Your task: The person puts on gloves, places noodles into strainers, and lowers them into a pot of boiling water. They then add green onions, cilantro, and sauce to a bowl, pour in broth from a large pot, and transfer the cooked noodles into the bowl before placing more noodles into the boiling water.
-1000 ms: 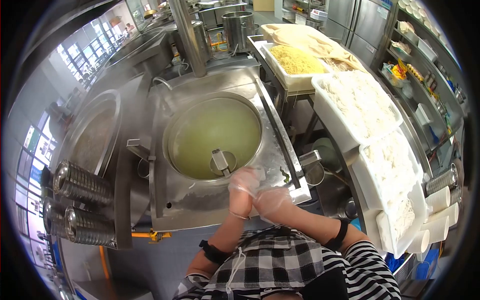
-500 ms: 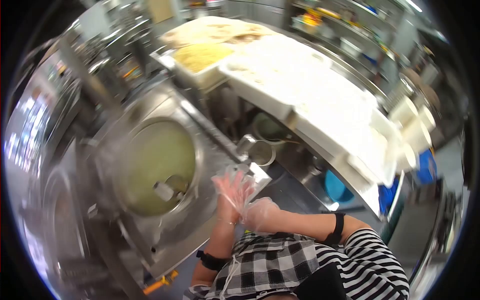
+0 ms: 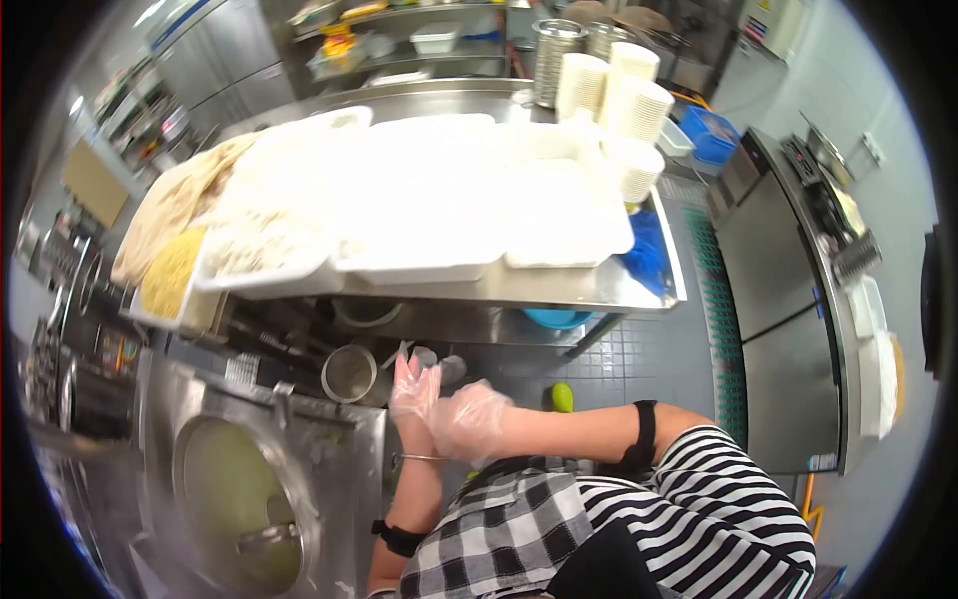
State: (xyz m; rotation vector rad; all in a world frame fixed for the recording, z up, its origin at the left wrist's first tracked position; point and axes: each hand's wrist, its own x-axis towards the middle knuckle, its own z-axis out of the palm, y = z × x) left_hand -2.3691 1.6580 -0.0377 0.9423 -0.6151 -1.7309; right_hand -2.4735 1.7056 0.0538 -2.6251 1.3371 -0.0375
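Both hands wear clear plastic gloves and meet in front of the checkered apron. My left hand [image 3: 413,389] points up with its fingers stretched out, its glove loose at the fingertips. Against its wrist side lies my right hand [image 3: 473,419], its fingers bent under crumpled plastic; whether they grip the left glove is too unclear to tell. Just beyond the hands stands a round metal pot [image 3: 350,374]. Lower left, a large round vat [image 3: 235,499] of greenish liquid has a metal utensil [image 3: 267,537] in it.
A steel table [image 3: 599,289] ahead bears white trays [image 3: 419,271], a tray of yellow food [image 3: 172,275] and stacked white cups [image 3: 637,105]. A blue bin [image 3: 710,136] stands behind at right. Steel cabinets [image 3: 778,290] line the right side. A green object [image 3: 562,397] is on the floor.
The view has swung right, so the vat now sits lower left and the right-side cabinets show fully. Both hands remain together, now near the round metal pot.
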